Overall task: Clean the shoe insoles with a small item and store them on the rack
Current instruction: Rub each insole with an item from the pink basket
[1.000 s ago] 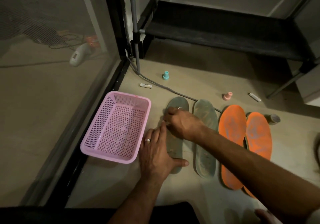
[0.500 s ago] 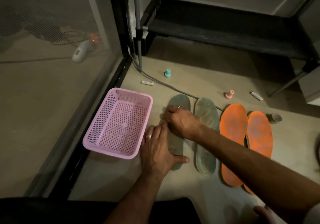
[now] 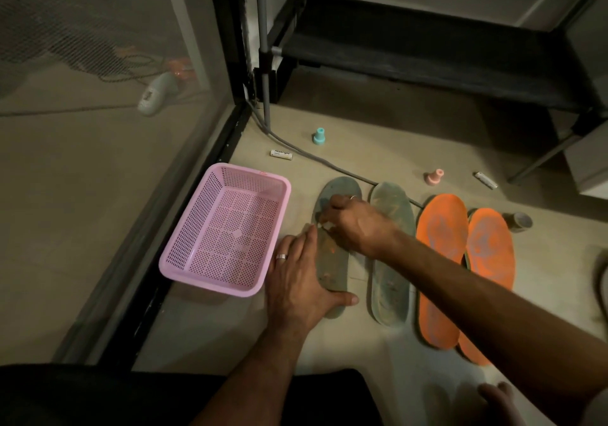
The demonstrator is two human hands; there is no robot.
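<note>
Your left hand [image 3: 297,281] lies flat, holding the grey insole [image 3: 332,261] down; your right hand [image 3: 353,225] pinches something small; rub slowly, press gently.

head view, looking down, near floor [image 3: 427,123]

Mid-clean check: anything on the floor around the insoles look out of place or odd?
Yes. Two loose batteries lie on the floor, one near the pink basket at and one right of the pink stopper at. A grey cable runs under the tips of the green insoles. Nothing looks spilled.
</note>
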